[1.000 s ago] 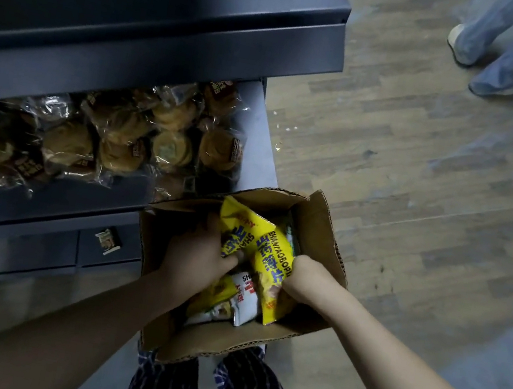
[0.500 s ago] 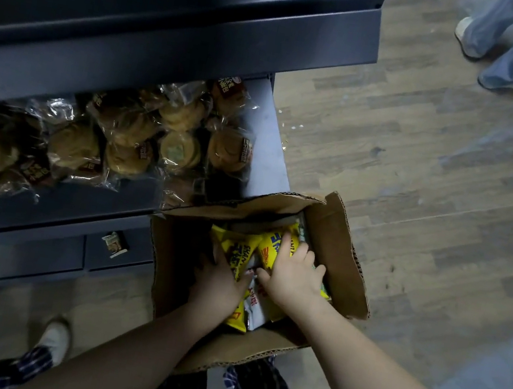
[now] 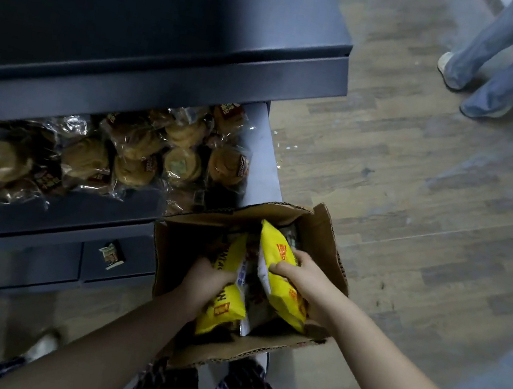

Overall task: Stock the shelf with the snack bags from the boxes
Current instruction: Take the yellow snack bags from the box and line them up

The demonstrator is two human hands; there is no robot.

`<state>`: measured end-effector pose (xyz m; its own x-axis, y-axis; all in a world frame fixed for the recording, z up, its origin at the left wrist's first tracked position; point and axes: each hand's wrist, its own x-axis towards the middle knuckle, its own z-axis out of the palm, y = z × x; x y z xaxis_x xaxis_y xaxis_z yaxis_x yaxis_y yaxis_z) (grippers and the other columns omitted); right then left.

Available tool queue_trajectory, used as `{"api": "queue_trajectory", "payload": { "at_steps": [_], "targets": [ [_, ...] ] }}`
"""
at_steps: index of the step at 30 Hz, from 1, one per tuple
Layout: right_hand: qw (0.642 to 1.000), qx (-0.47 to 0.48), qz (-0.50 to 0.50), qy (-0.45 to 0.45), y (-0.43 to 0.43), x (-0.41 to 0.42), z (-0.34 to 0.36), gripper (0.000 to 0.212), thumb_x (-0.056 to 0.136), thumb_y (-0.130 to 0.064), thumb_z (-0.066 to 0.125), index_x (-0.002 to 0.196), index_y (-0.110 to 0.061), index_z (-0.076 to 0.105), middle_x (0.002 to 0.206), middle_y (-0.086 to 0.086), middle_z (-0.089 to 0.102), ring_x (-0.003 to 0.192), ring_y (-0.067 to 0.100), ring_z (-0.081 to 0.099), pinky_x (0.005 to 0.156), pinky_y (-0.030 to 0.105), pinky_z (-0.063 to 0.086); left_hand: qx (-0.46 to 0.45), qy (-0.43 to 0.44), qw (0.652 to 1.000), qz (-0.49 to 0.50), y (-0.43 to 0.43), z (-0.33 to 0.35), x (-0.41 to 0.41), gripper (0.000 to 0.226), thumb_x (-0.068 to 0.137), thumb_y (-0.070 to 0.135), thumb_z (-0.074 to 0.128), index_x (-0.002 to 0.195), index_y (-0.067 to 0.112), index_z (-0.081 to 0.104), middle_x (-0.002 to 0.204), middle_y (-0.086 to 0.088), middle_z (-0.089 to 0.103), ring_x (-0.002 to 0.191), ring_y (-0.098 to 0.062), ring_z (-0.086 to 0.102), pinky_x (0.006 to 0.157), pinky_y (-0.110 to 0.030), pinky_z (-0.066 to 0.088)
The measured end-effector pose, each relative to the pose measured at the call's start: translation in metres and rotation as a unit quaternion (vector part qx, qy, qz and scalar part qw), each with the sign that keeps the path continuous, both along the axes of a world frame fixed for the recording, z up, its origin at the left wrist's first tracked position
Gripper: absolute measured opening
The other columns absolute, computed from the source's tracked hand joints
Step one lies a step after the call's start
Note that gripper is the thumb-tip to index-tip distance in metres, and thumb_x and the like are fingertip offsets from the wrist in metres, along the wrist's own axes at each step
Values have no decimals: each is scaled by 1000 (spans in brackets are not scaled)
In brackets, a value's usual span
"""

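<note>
While the left hand [image 3: 205,283] grips one glossy yellow plastic snack bag [image 3: 220,313] and the right hand [image 3: 298,270] clamps a second yellow bag [image 3: 275,244], both bags are still inside the open brown cardboard box [image 3: 326,237] just beside the dark metal shelf [image 3: 265,165]. Slick film held one-handed could slip, or a bag could snag on the cardboard and tug its neighbours out. Half a second ago the right hand lay flat on the pile; now it has closed on a bag and tipped it up.
</note>
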<state>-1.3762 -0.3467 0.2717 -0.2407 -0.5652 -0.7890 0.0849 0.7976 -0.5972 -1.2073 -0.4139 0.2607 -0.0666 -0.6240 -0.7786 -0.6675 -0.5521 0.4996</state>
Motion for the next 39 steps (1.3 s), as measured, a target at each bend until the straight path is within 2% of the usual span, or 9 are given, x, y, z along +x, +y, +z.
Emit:
{"api": "queue_trajectory", "payload": {
  "at_steps": [5,9,12,17,20,24,27,30,39],
  "targets": [
    [988,-67,-57,-129,26,-12,50,43,90,-21,61,131,-21,49,117,11,65,98,25,67,74,36,56,139,290,943,80,8,71,4,36,84,13,58,120,8,60,113,-18,66,102,-32,64,88,-39,49],
    [964,-147,-85,-206,38,0,81,46,88,-38,61,130,-22,51,122,11,66,113,31,63,97,49,49,104,391,913,40,20,119,-11,43,91,19,56,132,28,47,125,-7,63,112,-28,62,97,-43,49],
    [944,-236,-116,-198,40,15,108,80,72,-55,72,139,-22,44,131,8,61,120,27,59,106,49,41,21,399,917,1,33,150,-20,65,81,45,66,138,40,35,134,7,56,119,-16,58,105,-41,43],
    [908,-378,-140,-115,43,42,164,93,61,-64,77,138,-28,40,132,2,60,122,23,57,107,52,39,-152,383,910,-45,46,200,-23,95,64,65,61,146,41,17,145,17,40,129,-3,45,112,-35,35],
    [885,-445,-116,-67,37,55,204,102,57,-69,76,142,-32,33,133,0,59,123,21,57,107,52,39,-257,437,862,-10,53,230,-18,77,69,55,61,139,42,30,129,27,54,120,3,52,106,-26,42],
    [846,-526,-85,-20,18,72,251,96,65,-59,74,145,-31,27,133,-4,59,121,14,57,104,41,43,-374,481,792,41,48,273,-8,72,78,40,61,142,37,28,140,12,48,129,-9,47,110,-41,37],
    [812,-577,-67,58,-7,86,279,71,79,-38,56,142,-19,30,124,-15,57,107,-9,57,87,9,46,-449,466,758,78,32,300,5,73,78,41,61,143,34,28,143,9,46,131,-10,46,111,-42,36],
    [807,-582,-31,93,-42,102,300,54,87,-32,49,138,-26,33,117,-30,53,103,-19,53,80,0,40,-481,440,754,79,3,322,26,64,77,44,61,134,46,32,137,16,48,126,-2,49,109,-36,39],
    [888,-460,-13,-10,-162,134,317,49,89,-44,58,131,-23,45,117,-2,62,106,18,61,95,40,49,-566,154,806,80,-128,343,114,71,85,42,63,145,30,27,139,1,36,127,-18,41,94,-24,35]
  ]
}}
